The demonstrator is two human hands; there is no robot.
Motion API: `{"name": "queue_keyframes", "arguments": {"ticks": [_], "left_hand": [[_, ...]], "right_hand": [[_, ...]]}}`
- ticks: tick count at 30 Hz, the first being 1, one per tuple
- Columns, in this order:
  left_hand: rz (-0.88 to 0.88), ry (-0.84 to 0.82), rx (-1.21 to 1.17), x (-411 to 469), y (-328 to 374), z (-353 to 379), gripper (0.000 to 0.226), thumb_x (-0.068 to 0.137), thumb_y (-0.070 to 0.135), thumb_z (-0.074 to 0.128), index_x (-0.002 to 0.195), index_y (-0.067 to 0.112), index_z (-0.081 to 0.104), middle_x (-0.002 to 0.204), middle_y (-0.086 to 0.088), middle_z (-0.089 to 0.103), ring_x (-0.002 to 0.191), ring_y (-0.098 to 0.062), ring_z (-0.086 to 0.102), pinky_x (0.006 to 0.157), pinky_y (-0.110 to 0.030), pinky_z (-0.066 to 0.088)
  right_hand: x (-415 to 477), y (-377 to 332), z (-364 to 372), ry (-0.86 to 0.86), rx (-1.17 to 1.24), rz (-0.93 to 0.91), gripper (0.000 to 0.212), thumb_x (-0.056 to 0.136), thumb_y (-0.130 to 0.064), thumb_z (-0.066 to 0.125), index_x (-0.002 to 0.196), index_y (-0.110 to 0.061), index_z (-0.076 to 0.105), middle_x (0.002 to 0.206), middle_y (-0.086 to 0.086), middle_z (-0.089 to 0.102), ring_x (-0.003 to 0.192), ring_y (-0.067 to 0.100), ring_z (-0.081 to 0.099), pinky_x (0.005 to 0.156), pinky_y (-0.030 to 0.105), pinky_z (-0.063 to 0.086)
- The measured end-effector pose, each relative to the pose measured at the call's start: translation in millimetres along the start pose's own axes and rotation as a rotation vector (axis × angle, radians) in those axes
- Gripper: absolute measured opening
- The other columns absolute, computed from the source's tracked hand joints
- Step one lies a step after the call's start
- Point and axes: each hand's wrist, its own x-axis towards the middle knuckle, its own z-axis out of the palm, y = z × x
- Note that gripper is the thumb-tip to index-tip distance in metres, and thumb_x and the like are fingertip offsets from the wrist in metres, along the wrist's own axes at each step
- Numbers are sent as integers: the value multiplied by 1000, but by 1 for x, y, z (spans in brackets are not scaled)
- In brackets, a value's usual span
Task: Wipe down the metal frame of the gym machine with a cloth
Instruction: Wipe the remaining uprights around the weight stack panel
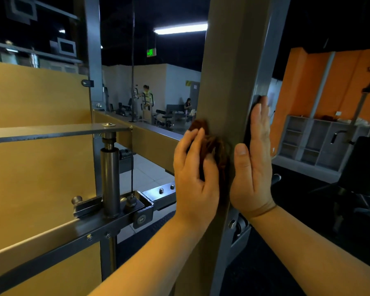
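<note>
- Currently the left hand (192, 167) grips the brown cloth (214, 146), fingers curled round the bunched fabric, and holds it against the front face of the upright post (226, 71) at about mid-height.
- The right hand (252, 167) lies flat against the right side of the same post, fingers straight and together. It presses on a dark flat item (257, 101); whether that is a second cloth or a machine part cannot be told.
- Step in hand, as judged: wiping the upright post, with the cloth in contact with the metal.
- Progress: the post surface shows no clear wet or clean band, so the wiped area cannot be read. The contact point sits mid-post, which suggests the work is partly done at most.
- Left to do, as judged: the post lengths above and below the hands, the grey side rail (265, 60), the horizontal beam (150, 142) and the lower cross-member (158, 194) with its bolts.
- Caution: the guide cylinder (109, 178) and cable (132, 82) sit near the beam; a loose cloth edge could snag there.
</note>
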Motion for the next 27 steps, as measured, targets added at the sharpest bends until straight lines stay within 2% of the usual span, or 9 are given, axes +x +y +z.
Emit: {"name": "queue_keyframes", "arguments": {"ticks": [3,6,10,12,15,18,22,25,27], "left_hand": [[-20,32,28,-49,-16,-8,45,102,15,43,146,10,52,154,5,43,148,-20,41,120,-43,40],[-152,105,45,-73,-16,-8,44,101,24,42,144,25,52,150,19,44,146,-9,41,120,-24,35],[-160,125,16,-32,10,2,38,105,16,47,140,10,58,143,5,49,135,-8,50,110,-17,42],[-125,110,4,-8,21,4,35,102,9,48,134,13,61,138,3,51,130,-5,52,105,-13,43],[-84,108,-26,-2,20,2,34,100,12,51,133,16,61,138,3,53,132,-7,52,109,-17,42],[-45,65,68,-43,0,-1,45,101,22,44,145,19,52,154,8,46,147,-11,41,119,-26,37],[-314,112,-88,-64,-8,3,54,103,45,39,157,43,36,167,15,30,157,-15,24,127,-53,25],[-391,107,-159,-27,19,11,65,97,58,37,160,44,27,168,15,27,157,-6,21,128,-48,22],[-334,50,-296,-5,37,12,62,99,43,43,159,40,27,166,14,33,153,-6,30,125,-41,30]], "right_hand": [[-2,0,0,6,6,13,56,104,-16,30,157,-6,14,168,9,7,159,29,2,129,46,8],[-3,1,0,6,12,22,56,105,-16,30,158,-9,14,169,6,6,159,25,1,129,40,7],[-1,2,0,-2,3,12,57,105,-18,31,158,-10,14,169,6,6,160,25,2,129,44,8],[-2,2,0,-6,-4,15,58,105,-19,31,159,-9,14,170,8,7,160,24,2,129,45,8],[-3,3,1,-8,-8,23,58,105,-19,32,159,-10,14,170,5,6,160,22,0,129,41,7],[-3,5,0,-19,5,20,58,105,-19,31,160,-10,14,171,1,5,160,22,1,129,38,7],[-3,6,0,-18,6,5,58,105,-19,31,160,-11,13,171,2,5,160,22,1,129,35,5],[0,5,0,-14,4,-7,59,105,-18,32,160,-9,14,171,6,7,160,23,1,129,37,6],[0,4,0,-16,4,-6,59,104,-18,32,160,-7,15,171,7,8,160,25,2,129,41,7]]}}
